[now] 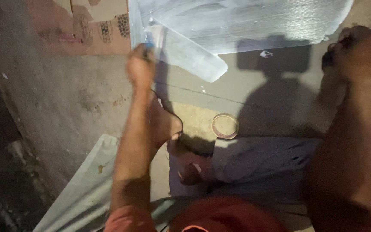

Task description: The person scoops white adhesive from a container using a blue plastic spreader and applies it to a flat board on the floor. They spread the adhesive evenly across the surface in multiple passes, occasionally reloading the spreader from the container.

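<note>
Head view, the only one: left hand [140,64] is closed in a fist on something small with a blue tip, probably a brush or applicator, too blurred to name. It sits at the lower left corner of the white-coated patch [237,21] on the grey sheet [220,92] lying on the floor. Right hand [357,47] is curled and pressed down near the right edge of the sheet, just below the painted area; can't tell whether it grips anything or only braces. The coat is streaky, with horizontal stroke marks, and a diagonal tongue of white [190,58] runs down and right from the left hand. The lower part of the sheet is bare. A roll of tape [225,126] lies on the bare part, apart from both hands. A bare foot [164,122] rests on the sheet's near left part, and flattened cardboard [91,25] lies at upper left. My read: to do this well, keep the right hand as the anchor so the sheet doesn't shift, overlap each stroke into the wet edge, and run strokes parallel to the existing ones to even out the streaks. Risks: the foot and tape roll sit close to where the coat would spread, and the person's shadow falls over the bare area, so thin spots are hard to judge.
</note>
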{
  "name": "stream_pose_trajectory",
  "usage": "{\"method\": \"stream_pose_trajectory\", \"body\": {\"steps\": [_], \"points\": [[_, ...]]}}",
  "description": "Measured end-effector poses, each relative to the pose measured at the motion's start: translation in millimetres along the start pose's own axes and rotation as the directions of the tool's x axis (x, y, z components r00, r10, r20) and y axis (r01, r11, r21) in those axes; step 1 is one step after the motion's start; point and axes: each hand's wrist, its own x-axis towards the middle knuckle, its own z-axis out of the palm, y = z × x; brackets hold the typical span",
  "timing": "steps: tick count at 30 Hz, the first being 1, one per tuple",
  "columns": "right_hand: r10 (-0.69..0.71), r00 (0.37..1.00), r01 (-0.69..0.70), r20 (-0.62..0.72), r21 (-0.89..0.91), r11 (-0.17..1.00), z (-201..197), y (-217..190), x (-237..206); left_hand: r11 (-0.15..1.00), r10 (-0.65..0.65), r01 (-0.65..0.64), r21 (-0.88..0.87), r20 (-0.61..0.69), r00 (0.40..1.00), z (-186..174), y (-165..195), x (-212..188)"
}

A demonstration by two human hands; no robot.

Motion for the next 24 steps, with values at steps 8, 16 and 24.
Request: {"method": "stream_pose_trajectory", "body": {"steps": [8, 16, 24], "points": [[0.216, 0.963, -0.235, 0.16, 0.109, 0.966, -14.7, -8.4, 1.7, 0.988, 0.148, -0.149, -0.03, -0.033, 0.988, 59.1, 88.9, -25.1], [0.242, 0.94, -0.307, 0.241, 0.286, 0.908, -46.3, -29.6, 10.0, 0.858, 0.424, -0.378, -0.349, 0.063, 0.904, 125.4, 291.9, -118.0], [0.299, 0.953, -0.3, 0.041, 0.243, 0.923, -24.0, -8.3, 7.5, 0.87, 0.219, -0.126, -0.476, 0.145, 0.965, 84.4, 235.6, -64.7]]}}
